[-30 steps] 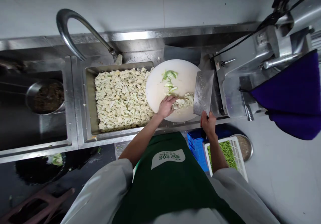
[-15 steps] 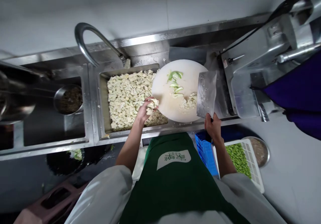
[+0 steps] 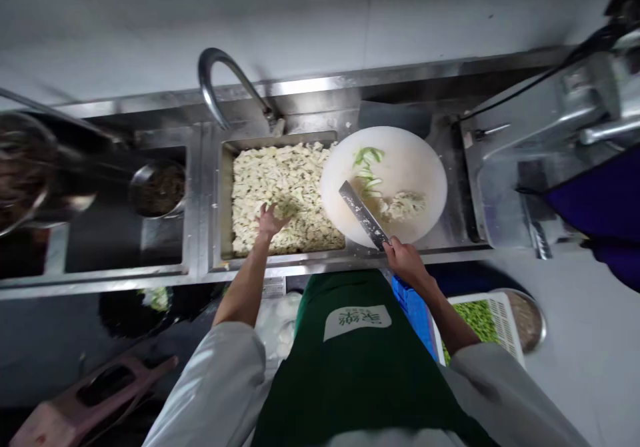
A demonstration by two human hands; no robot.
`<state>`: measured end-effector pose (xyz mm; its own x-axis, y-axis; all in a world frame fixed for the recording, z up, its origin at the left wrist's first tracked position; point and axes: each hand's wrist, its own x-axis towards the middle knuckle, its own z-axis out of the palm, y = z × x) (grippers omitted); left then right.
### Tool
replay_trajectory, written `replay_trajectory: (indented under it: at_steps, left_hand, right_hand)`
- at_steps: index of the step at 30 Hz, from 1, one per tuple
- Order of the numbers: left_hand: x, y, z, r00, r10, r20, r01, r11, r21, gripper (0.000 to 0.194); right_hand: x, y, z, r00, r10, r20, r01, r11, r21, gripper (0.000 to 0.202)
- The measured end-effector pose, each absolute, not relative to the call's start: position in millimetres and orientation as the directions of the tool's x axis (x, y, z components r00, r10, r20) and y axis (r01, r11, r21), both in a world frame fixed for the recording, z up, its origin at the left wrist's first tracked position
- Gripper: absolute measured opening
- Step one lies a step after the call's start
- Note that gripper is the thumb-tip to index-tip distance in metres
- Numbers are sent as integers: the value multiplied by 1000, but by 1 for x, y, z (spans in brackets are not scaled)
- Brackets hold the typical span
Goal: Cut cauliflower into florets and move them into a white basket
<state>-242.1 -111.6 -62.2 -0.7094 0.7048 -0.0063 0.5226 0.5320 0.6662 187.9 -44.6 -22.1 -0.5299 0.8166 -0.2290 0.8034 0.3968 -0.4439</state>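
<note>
Over the round white plastic board [image 3: 425, 160], your right hand [image 3: 404, 260] grips a grey steel cleaver [image 3: 364, 215]; left of the board, your left hand [image 3: 270, 223] splays over chopped creamy cauliflower [image 3: 280, 173].

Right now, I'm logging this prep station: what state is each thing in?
Left grip: open, splayed
Right grip: closed on the cleaver
Cleaver: nearly edge-on, flecked white
Steel basin: holding cut cauliflower
Cutting board: flat, vegetable pieces on it
Faucet: no water visibly running
White basket: holding green pieces

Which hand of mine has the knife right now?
Your right hand: it holds the knife over the round board, while your left hand is spread open over the cauliflower in the sink.
</note>
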Motion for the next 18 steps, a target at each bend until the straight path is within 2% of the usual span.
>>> replay_trajectory:
  at_steps: [3,5,8,11,13,18]
  left_hand:
    - [-215,-93,-62,-692,717,78,581,490,650,39]
    - [-168,-71,-64,-558,808,190,672,305,675,35]
    - [-71,-34,-73,-234,912,337,748,-52,661,52]
    - [10,-1,-87,-73,933,353,775,-169,609,66]
    - [36,16,-96,-34,933,359,783,-198,589,59]
    - [26,48,-102,58,919,389,779,-286,559,18]
  right_hand:
    - [214,-54,-24,-386,903,-191,842,260,-473,30]
    - [239,-57,-26,-210,970,-118,858,125,-498,34]
    - [275,-57,-31,22,1000,7,860,-15,-510,37]
    - [299,-55,-35,118,992,46,870,-81,-487,34]
    - [307,-58,-39,131,991,11,867,-109,-487,31]
    - [306,-68,-47,165,977,-133,823,-210,-528,27]
